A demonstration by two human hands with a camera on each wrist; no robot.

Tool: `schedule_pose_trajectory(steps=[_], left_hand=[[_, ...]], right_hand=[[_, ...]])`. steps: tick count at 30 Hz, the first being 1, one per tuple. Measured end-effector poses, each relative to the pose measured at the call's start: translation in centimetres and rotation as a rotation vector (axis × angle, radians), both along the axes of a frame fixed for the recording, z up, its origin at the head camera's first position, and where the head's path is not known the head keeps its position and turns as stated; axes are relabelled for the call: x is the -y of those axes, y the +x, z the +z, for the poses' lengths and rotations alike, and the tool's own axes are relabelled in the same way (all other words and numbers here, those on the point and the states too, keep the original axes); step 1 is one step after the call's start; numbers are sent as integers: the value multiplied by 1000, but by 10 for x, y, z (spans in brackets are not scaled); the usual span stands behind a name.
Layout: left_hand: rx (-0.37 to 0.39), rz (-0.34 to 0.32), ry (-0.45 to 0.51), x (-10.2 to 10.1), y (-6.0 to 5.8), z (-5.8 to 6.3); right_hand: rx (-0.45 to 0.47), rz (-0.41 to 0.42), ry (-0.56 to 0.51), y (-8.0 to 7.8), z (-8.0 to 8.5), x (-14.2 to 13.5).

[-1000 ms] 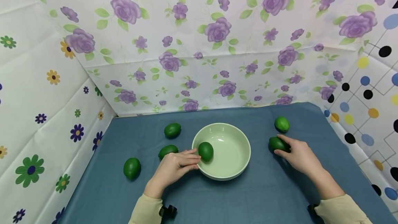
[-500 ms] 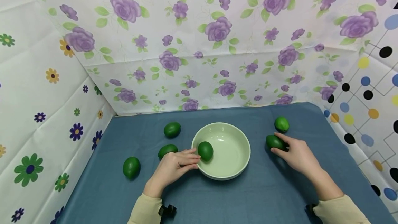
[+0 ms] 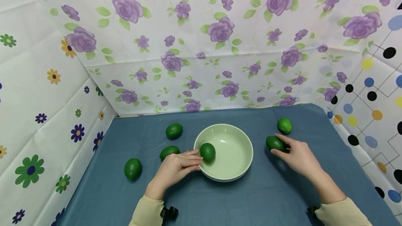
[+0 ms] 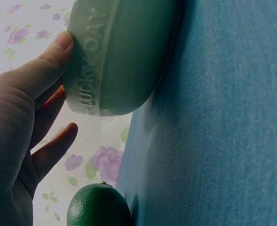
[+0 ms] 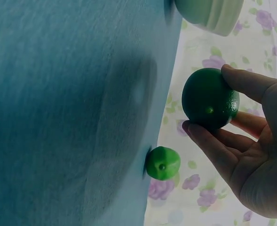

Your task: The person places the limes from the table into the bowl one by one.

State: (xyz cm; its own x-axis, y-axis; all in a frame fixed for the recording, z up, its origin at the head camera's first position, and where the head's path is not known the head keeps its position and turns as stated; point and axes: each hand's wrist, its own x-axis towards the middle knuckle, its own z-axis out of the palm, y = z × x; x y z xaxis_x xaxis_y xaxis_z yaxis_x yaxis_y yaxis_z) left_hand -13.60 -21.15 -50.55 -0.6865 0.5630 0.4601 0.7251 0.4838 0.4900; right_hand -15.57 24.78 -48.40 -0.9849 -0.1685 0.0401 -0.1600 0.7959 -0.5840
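Blue-clothed table (image 3: 245, 198): right fingers (image 5: 211, 145) pinch a lime (image 3: 274, 143), perhaps smooth enough to slip, at the bowl's (image 3: 235, 158) three o'clock. Straight left fingers (image 3: 189, 162), touching at nine, could tip the bowl if pressed.

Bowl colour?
Pale green; the bowl shows best in the head view.
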Motion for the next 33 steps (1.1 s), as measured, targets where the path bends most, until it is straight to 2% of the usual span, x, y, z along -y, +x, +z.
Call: schedule_pose_trajectory(steps=[33], left_hand=[[-2,-6,10,0,0,-1]], right_hand=[[-30,7,-77,6,6,12]])
